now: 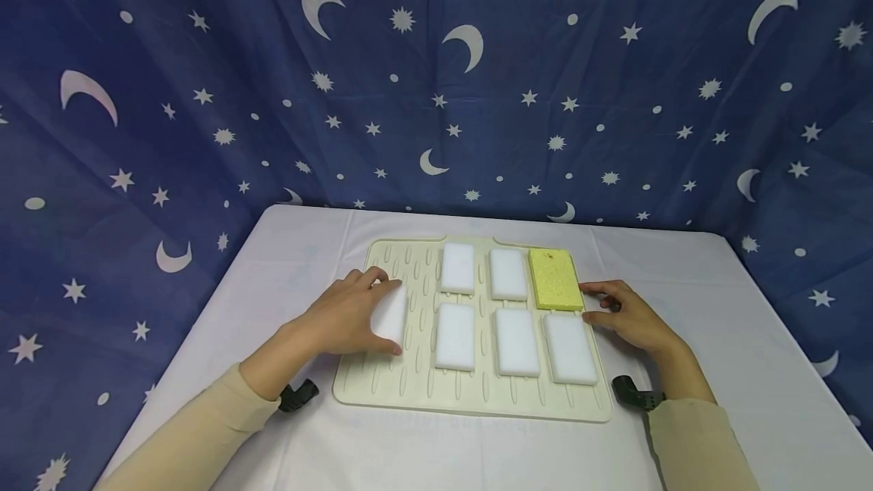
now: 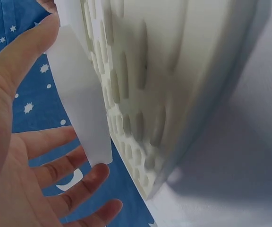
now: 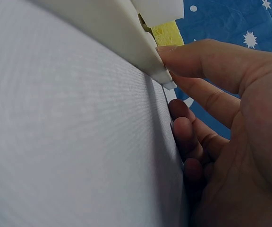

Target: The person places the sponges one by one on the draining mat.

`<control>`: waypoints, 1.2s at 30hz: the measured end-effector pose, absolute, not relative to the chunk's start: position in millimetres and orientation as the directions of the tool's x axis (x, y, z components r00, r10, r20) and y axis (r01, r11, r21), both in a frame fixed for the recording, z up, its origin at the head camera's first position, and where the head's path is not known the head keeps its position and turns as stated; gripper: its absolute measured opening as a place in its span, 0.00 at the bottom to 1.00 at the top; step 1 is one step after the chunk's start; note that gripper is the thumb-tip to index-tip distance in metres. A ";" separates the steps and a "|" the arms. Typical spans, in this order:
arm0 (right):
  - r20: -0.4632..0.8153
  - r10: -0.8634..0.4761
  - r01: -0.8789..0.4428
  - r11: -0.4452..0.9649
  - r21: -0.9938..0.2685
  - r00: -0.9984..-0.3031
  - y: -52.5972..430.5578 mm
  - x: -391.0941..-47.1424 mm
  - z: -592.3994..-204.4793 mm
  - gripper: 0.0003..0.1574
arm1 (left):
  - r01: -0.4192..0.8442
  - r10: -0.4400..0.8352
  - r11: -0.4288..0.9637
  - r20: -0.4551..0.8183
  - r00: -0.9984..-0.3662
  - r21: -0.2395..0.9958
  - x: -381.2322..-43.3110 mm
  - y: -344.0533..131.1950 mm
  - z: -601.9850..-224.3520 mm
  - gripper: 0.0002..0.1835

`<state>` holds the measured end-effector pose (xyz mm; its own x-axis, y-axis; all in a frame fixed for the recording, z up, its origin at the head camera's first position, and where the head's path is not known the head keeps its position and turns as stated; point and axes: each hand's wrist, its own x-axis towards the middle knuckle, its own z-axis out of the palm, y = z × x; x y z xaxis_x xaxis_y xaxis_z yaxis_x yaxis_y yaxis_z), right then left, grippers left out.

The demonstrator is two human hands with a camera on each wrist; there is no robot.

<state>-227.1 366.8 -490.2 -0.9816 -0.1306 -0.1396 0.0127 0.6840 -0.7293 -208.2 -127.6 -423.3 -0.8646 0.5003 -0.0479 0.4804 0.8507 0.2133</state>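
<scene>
A cream, ridged drying mat (image 1: pixel 423 392) lies on the table, bearing several white sponges (image 1: pixel 455 336) in two rows and a yellow sponge (image 1: pixel 555 279) at its far right corner. At the mat's left side my left hand (image 1: pixel 351 313) holds another white sponge (image 1: pixel 390 313) between thumb and fingers. In the left wrist view this sponge (image 2: pixel 81 90) stands at the thumb (image 2: pixel 25 54), with the fingers along its other side. My right hand (image 1: pixel 630 317) pinches the mat's right edge, beside the yellow sponge. In the right wrist view the thumb (image 3: pixel 192 56) touches the mat's rim (image 3: pixel 150 61).
White cloth covers the table (image 1: pixel 382 453). A dark blue curtain (image 1: pixel 423 97) with moons and stars hangs behind and at both sides. Black wrist devices show beside the left (image 1: pixel 298 396) and right (image 1: pixel 636 394) sleeves.
</scene>
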 end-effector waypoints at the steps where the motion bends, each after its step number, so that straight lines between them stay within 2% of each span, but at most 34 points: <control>1: -0.138 -0.132 0.011 0.683 -0.730 -0.982 366.7 -226.9 -490.1 0.39 | 0.481 0.501 0.850 -0.049 -0.864 0.213 -207.6 -126.3 -423.6 0.60; 36: -0.146 -0.123 0.023 0.684 -0.729 -0.982 364.2 -225.9 -487.9 0.39 | 0.492 0.508 0.852 -0.058 -0.859 0.177 -197.3 -98.6 -436.1 0.60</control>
<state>-225.9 364.2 -487.9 -0.9816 -0.1226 -0.1461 0.0230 0.6843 -0.7288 -197.3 -98.6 -436.1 -0.8593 0.5082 -0.0576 0.4922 0.8522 0.1775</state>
